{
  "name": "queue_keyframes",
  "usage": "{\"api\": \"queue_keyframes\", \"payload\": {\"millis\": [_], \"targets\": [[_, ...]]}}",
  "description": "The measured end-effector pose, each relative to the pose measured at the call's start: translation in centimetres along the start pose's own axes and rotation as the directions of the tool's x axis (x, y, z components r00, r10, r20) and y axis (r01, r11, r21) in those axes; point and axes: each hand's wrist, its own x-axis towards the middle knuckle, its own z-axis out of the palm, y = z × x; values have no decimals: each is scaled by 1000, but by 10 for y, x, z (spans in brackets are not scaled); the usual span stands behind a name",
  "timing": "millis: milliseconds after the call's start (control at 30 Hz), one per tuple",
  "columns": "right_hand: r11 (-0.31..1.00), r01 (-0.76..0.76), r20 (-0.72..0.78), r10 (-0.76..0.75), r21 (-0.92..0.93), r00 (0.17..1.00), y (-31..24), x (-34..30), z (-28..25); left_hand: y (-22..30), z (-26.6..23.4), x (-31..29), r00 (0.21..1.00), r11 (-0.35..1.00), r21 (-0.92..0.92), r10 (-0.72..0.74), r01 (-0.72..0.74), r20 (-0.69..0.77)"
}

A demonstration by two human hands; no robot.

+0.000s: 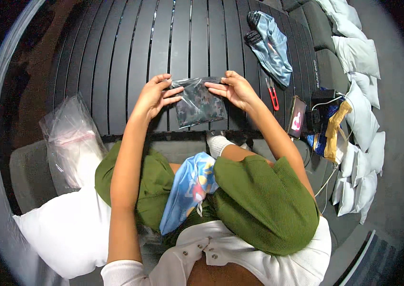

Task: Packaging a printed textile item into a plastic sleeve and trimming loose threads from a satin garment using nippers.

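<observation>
Probably light, limp and slippery, the shiny plastic bag (201, 107) sits at the near edge of the tabletop (180, 38), best held by its upper corners, where left hand (153, 97) and right hand (239, 91) each pinch a closed grip.

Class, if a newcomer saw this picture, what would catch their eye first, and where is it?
Probably the left hand and right hand, holding a glossy dark packet by its upper corners at the near edge of the black slatted table. Next, the red-handled snips on the table's right side, then the white pillows along the picture's right.
</observation>
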Motion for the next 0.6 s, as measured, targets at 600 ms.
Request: {"api": "queue_keyframes", "payload": {"millis": [600], "targets": [[969, 54, -70, -73, -241, 995, -15, -5, -1, -2, -6, 3, 997, 994, 91, 61, -56, -48]]}}
